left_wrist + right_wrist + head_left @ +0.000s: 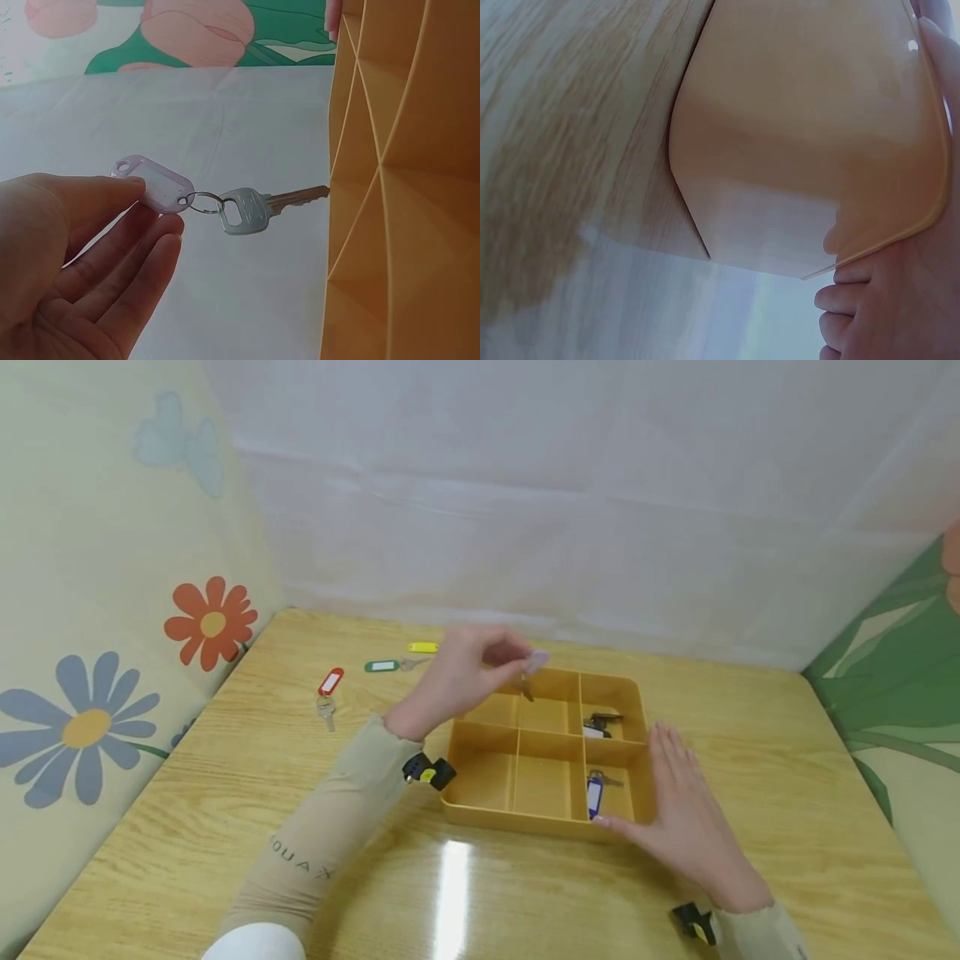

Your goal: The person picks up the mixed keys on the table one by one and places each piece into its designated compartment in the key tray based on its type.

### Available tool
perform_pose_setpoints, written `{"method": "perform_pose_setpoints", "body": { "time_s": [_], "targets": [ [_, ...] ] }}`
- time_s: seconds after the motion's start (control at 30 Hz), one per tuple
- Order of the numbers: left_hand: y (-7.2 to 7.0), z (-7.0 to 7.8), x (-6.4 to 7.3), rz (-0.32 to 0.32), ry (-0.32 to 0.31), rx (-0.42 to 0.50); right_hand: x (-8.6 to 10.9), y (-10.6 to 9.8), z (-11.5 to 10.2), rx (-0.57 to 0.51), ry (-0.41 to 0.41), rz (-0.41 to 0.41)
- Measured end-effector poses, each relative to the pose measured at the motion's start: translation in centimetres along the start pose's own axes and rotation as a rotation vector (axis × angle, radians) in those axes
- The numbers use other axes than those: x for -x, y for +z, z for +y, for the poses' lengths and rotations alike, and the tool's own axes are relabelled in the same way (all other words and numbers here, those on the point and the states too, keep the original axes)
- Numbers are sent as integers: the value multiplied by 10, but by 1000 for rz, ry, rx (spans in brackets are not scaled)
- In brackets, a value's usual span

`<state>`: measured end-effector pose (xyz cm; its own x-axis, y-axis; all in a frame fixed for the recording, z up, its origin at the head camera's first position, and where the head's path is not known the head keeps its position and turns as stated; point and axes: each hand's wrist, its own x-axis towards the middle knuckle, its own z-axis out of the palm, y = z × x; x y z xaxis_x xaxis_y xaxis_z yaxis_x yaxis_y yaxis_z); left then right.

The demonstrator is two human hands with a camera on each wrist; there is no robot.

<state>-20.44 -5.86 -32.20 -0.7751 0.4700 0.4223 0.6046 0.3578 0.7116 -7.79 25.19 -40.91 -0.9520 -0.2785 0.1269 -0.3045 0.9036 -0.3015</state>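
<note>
My left hand pinches a pale lilac key tag between thumb and fingers. From the tag's ring hangs a silver key, over the back middle compartment of a yellow divided box. At the box's right front corner rests my right hand, fingers extended along the right side and thumb at the front rim. A key with a blue tag lies in the front right compartment. Behind it, the back right compartment holds a dark-looking key with a white-labelled tag.
On the wooden table, left of the box, lie a red key tag with its key, a green key tag with its key, and a yellow key tag, partly behind my left hand. A white cloth hangs along the back.
</note>
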Motion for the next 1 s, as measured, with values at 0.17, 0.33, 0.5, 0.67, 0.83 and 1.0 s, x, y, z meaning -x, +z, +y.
{"method": "perform_pose_setpoints", "body": {
  "time_s": [0.17, 0.33, 0.5, 0.67, 0.83, 1.0],
  "targets": [
    [6, -1, -1, -26, 21, 3, 0, 0, 0, -2, 7, 0],
    [11, -1, -2, -44, 45, 16, 0, 1, 0, -8, 0, 5],
    [13, 1, -6, -63, 40, 33, 0, 3, 1, -8, 1, 12],
    [15, 2, -12, -76, 20, 24, 1, 4, 2, -8, -6, 21],
    [17, 3, -17, -90, 11, 29, 1, 4, 2, -6, -8, 19],
    [17, 4, -23, -94, 6, 38, 1, 4, 2, -2, -9, 18]
  ]
}}
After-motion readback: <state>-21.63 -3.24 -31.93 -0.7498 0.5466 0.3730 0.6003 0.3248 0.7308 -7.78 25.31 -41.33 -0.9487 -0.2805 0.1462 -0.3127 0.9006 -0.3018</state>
